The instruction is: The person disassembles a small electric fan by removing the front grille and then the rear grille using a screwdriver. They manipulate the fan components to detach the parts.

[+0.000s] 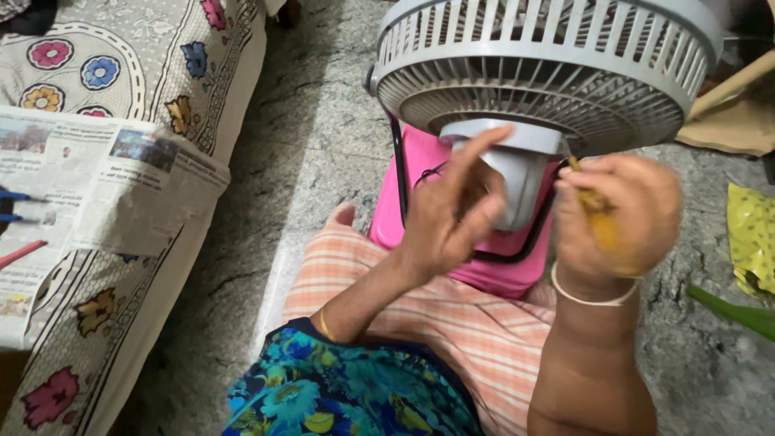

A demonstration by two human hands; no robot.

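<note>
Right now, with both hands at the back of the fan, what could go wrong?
The fan rests tilted on a pink stool, so it might slip off. The right hand holds a yellow-handled tool close to the left hand; a slip could jab the fingers at the motor housing.

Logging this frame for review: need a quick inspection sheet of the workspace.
Surface: grey speckled stone floor; pink stool under the fan.
Job's things: grey table fan, grille facing down-left, motor housing toward the person.
Clutter: newspaper on the floral bedspread; yellow bag at right.
Hands: left hand open, fingers at the housing; right hand closed on a yellow-handled tool, blurred.
Cables: black fan stand frame; no cord made out.
Surroundings: cardboard at upper right.
</note>
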